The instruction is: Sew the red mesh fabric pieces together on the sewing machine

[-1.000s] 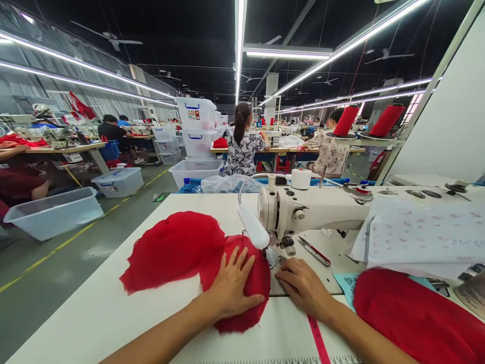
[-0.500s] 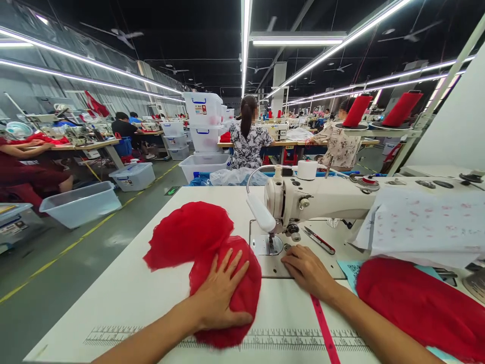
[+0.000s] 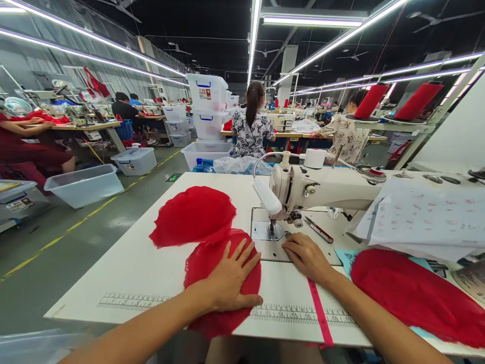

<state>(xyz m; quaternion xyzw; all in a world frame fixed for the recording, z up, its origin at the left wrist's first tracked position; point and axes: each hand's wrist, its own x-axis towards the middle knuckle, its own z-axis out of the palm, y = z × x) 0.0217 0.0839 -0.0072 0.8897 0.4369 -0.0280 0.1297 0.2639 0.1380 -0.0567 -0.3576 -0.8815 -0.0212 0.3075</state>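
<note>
One left hand [image 3: 229, 278], spread wide, rested on red cloth [image 3: 200, 273] at the front edge of the table [image 3: 147, 273], clear of the needle [image 3: 272, 230]; whether the half-curled right hand [image 3: 305, 255] held anything, or any seam was finished, I couldn't tell.

Free tabletop [image 3: 144, 268] at left, sewing machine [image 3: 333, 188] obstacle front right.
</note>
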